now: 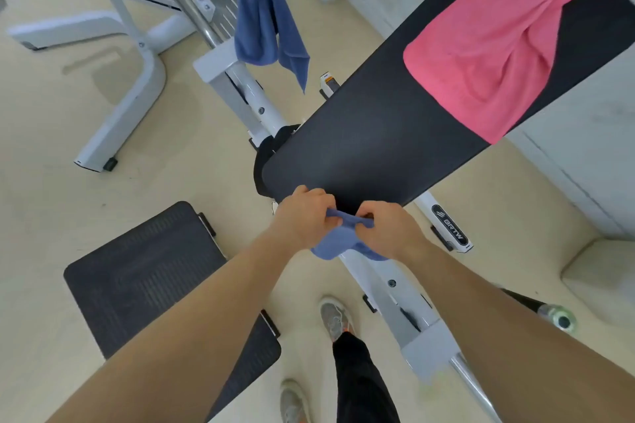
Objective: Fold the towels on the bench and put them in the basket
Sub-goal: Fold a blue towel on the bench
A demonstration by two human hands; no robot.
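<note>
We are pinching bunched blue cloth towel [338, 240] with left hand [302, 216] and right hand [391, 227], close together, at 6 o'clock end of black padded bench [360, 141]. Pink terry towel [498, 45] at 2 o'clock and draped blue towel [264, 10] at 12 are lying unfolded. We are judging task barely begun.

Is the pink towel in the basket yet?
No, the pink towel lies rumpled across the black bench pad, apart from the basket, while the left hand and right hand grip a blue towel.
</note>
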